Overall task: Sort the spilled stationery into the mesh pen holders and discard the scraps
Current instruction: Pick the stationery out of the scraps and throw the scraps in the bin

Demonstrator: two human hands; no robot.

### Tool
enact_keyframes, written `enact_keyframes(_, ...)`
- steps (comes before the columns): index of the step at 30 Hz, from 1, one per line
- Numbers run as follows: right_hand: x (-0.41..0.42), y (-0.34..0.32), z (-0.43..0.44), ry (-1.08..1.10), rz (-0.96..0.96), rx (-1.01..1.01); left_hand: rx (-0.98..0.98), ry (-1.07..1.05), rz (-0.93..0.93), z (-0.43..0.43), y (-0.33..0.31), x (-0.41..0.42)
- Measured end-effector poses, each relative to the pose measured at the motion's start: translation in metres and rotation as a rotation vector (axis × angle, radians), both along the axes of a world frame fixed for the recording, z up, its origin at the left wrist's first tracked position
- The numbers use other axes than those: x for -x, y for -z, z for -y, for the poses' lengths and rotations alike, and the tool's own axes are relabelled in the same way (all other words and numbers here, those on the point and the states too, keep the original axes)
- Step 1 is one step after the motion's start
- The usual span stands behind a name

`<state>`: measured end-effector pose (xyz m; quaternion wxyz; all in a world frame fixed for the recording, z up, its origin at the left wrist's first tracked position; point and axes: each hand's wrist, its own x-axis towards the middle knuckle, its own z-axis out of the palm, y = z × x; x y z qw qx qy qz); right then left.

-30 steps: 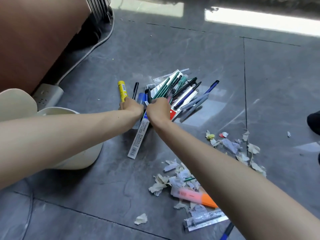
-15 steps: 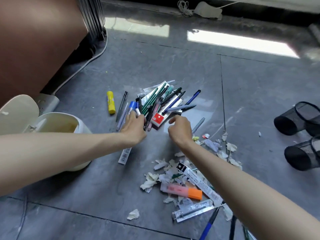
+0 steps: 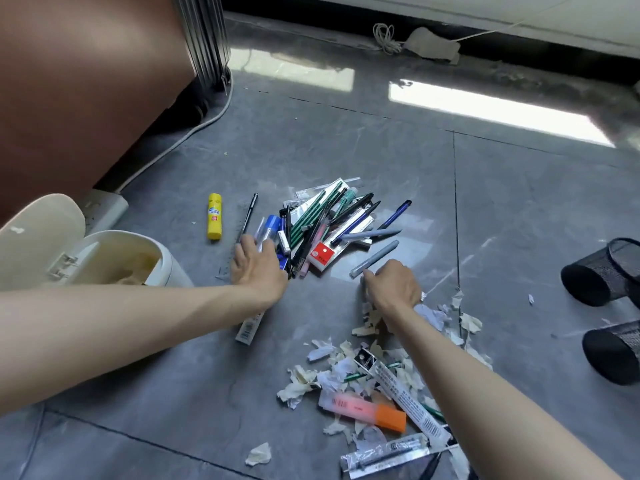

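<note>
The right hand (image 3: 393, 287) is low over the floor (image 3: 346, 140) with its fingers bent down. Its fingertips (image 3: 365, 277) are right at the near end of a grey marker (image 3: 375, 258), but I cannot tell if they pinch it or only touch it. The marker lies flat just in front of this hand, and its long side runs away and to the right. The right hand is much nearer to it than the left one, so I think it is the one to pick it up. The left hand (image 3: 258, 268) is open and flat, with straight fingers (image 3: 244, 247) resting on the near left edge of the pile of pens (image 3: 329, 220). Paper scraps (image 3: 346, 368) lie under the right wrist and back along that arm. The two mesh pen holders (image 3: 602, 271) lie tipped on their sides, well off to the right of the right hand. The open bin (image 3: 166, 261) is close by the left arm, on its left.
</note>
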<state>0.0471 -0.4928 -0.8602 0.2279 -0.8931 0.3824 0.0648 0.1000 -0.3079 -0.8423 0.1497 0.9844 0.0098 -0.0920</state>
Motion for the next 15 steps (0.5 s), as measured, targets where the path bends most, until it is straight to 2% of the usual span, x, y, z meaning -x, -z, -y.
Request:
enact_keyframes(3, -0.011, -0.001, -0.002, 0.022, -0.015, -0.044, 0.109, -0.324, -0.004, -0.008, -0.008, -0.034)
enact_keyframes(6, -0.025, 0.0, -0.004, 0.008, -0.015, -0.116, 0.233, -0.512, -0.018, -0.023, -0.006, -0.071)
enact_keyframes(10, -0.042, 0.005, -0.009, -0.03, -0.006, -0.243, 0.129, -0.492, -0.135, -0.033, 0.003, -0.091)
enact_keyframes(13, -0.044, 0.006, -0.014, -0.043, 0.012, -0.29, 0.014, -0.331, -0.05, -0.025, -0.002, -0.086)
enact_keyframes(15, -0.042, 0.006, -0.016, -0.056, 0.029, -0.308, -0.034, -0.31, -0.024, -0.024, -0.002, -0.086)
